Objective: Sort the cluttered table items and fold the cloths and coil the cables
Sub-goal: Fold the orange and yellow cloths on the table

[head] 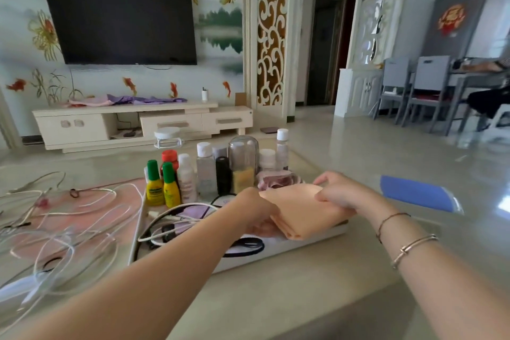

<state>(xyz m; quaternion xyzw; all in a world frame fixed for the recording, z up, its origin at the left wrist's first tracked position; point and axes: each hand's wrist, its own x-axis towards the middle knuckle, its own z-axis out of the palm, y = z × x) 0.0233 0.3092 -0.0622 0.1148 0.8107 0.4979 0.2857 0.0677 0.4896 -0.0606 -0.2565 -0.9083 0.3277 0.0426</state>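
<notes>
Both hands, left (258,212) and right (338,193), grasp folded peach cloth (302,211) | bottles (209,171) grouped at 12 o'clock | white cables (69,218) at 9 o'clock uncoiled | I judge roughly midway.

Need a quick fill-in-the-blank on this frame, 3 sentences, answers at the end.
1. Both hands, the left hand and the right hand, hold a folded ____ cloth.
2. The two yellow bottles have ____ caps.
3. The loose white cables lie to the ____ of the white tray.

Answers: peach; green; left
</notes>
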